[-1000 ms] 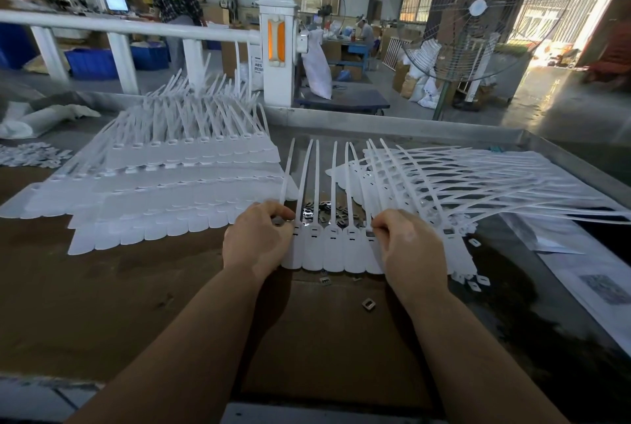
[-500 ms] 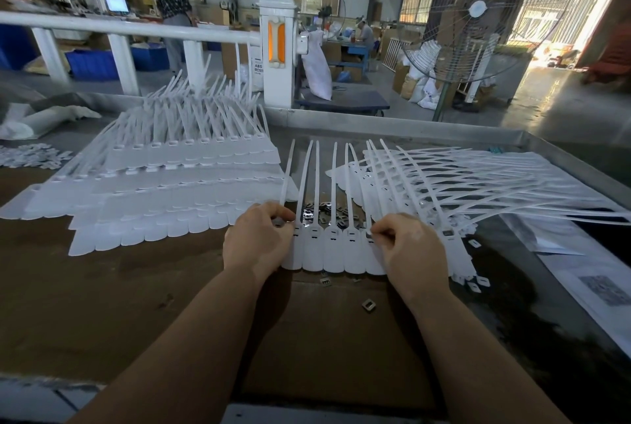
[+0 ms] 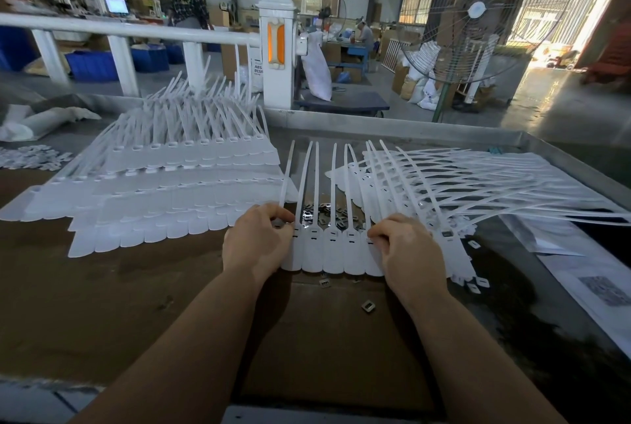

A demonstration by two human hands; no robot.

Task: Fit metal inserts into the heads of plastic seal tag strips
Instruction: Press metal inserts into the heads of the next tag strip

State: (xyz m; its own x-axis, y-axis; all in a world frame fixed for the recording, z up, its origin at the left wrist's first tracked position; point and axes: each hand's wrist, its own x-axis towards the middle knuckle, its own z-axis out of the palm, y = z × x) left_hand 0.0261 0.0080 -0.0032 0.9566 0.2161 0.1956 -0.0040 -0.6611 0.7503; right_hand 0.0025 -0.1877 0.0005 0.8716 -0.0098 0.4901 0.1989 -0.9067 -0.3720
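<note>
A joined row of white plastic seal tag strips (image 3: 333,253) lies flat in front of me, tails pointing away. My left hand (image 3: 256,241) has its fingers curled at the head of the leftmost strip, pinching there. My right hand (image 3: 408,246) is curled over the row's right end, fingertips pinching at a strip head. What the fingertips hold is hidden. A heap of small metal inserts (image 3: 322,213) lies just behind the row, under the tails. Loose inserts (image 3: 368,305) lie on the table (image 3: 102,304) near my wrists.
Stacked rows of white strips (image 3: 164,191) cover the table's left half. A tangled pile of strips (image 3: 461,184) fans out on the right. Papers (image 3: 580,273) lie at the right edge. A white railing (image 3: 119,32) and a standing fan (image 3: 474,13) rise behind the raised metal rim.
Both hands stay at the two ends of the row with only slight finger movement. A person in the background has walked a little to the right.
</note>
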